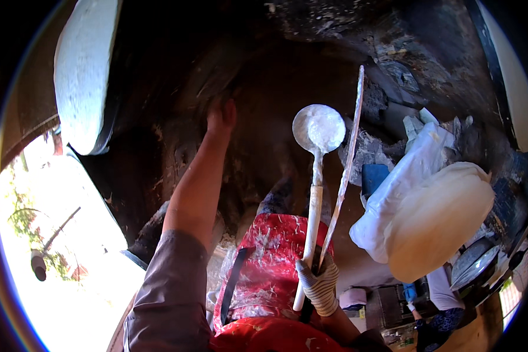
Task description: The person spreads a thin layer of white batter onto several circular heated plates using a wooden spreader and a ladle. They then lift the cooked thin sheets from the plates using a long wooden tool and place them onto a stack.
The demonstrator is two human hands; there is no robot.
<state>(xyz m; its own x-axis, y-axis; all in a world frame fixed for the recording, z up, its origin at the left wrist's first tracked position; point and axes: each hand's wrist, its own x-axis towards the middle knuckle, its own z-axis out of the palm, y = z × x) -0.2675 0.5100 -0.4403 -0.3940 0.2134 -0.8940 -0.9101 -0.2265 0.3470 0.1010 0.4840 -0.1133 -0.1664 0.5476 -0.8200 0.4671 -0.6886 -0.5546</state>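
Observation:
My right hand (319,284), in a striped glove, is closed around a ladle (314,220) and a long thin stick (347,167). Pale batter coats the ladle's round bowl, which points away from me, and clings along the stick. My bare left hand (220,116) reaches forward over the dark work area; shadow hides its fingers. A large round pale sheet (83,76) lies on a dark round surface at the far left. To the right, thin round pancakes (443,223) rest beside and over white plastic sheeting (405,182).
Another pale round sheet (513,82) shows at the right rim. A blue object (372,178) sits beside the plastic. My red apron (270,246) is splashed with batter. Behind, at lower right, is another person (443,305). Bright daylight enters at left.

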